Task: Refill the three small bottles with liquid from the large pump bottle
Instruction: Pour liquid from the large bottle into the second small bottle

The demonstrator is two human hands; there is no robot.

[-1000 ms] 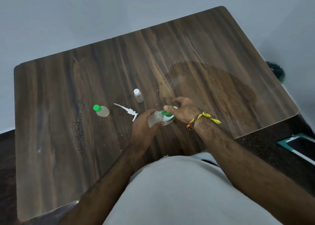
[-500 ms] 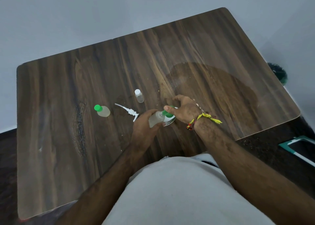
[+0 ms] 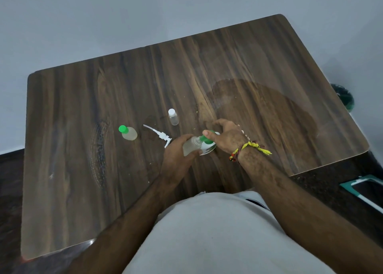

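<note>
The left hand (image 3: 176, 157) wraps its fingers round a clear small bottle (image 3: 191, 147); the right hand (image 3: 227, 138) pinches its green cap (image 3: 204, 138), hiding the large white bottle (image 3: 208, 148) behind. Left of the fingers lie the pump (image 3: 159, 135), a green-capped bottle (image 3: 128, 133) and a white-capped bottle (image 3: 173, 117) on the counter (image 3: 83, 149).

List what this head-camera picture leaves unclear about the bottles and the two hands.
- Small bottle in the left hand: fill level, blurred and wrapped by fingers.
- Its green cap: on or off, hidden under the right hand.
- Large pump bottle: mostly hidden behind both hands.
- Clear bottle with white cap: contents too small to tell.
</note>
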